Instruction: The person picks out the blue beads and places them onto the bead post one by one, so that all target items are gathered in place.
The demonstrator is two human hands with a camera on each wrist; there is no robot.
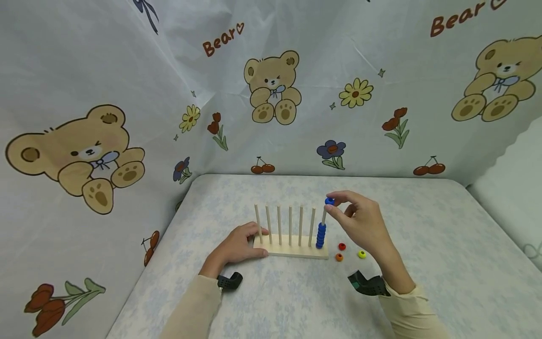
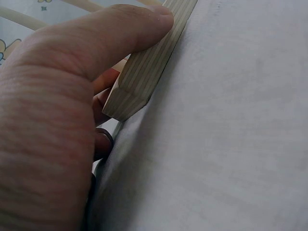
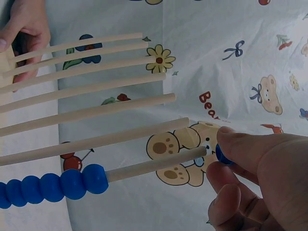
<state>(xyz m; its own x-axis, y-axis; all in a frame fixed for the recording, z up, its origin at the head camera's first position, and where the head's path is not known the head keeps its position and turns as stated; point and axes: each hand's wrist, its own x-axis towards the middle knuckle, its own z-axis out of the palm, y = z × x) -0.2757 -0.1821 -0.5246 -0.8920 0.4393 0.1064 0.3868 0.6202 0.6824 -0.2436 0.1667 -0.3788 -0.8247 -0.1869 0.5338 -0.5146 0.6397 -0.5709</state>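
**Fingers pinch one blue bead at the last peg**

Fingertips (image 3: 226, 137) of our right hand (image 1: 364, 223) pinch one small blue round bead (image 1: 329, 201) at the tip of the rightmost peg. Our left hand (image 1: 237, 245) grips the end of the flat pale wooden base (image 1: 292, 252), thumb pressed along its edge. We count seven upright wooden pegs (image 1: 290, 225). One stack of five blue beads (image 1: 321, 235) sits low on that same peg. Three loose beads lie just beside the base: one red (image 1: 342, 246), one orange (image 1: 339, 257), one yellow (image 1: 362, 254).
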